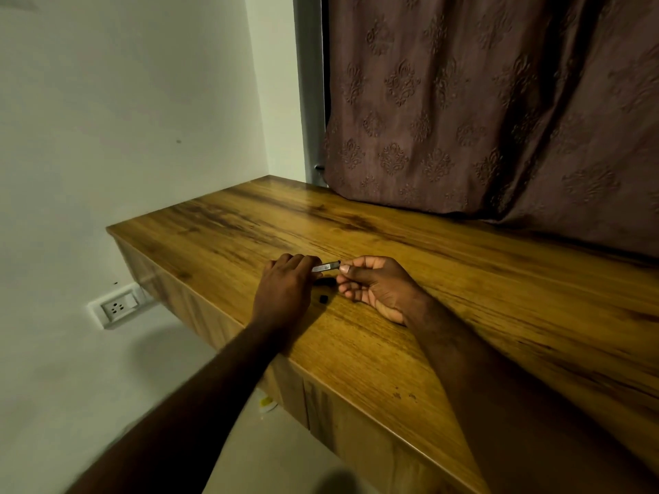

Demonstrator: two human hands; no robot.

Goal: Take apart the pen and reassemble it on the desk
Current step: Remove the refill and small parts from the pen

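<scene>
A slim grey pen barrel (325, 267) with a small label is held just above the wooden desk (410, 344). My left hand (285, 290) covers its left end, fingers curled over it. My right hand (378, 285) pinches its right end between thumb and forefinger. A small black pen part (323, 299) lies on the desk between my hands. Another dark part (325, 279) lies under the barrel, partly hidden by shadow.
A brown patterned curtain (499, 112) hangs behind the desk and rests on its back edge. A white wall with a socket plate (116, 308) is at the left. The desk's front edge runs diagonally under my forearms.
</scene>
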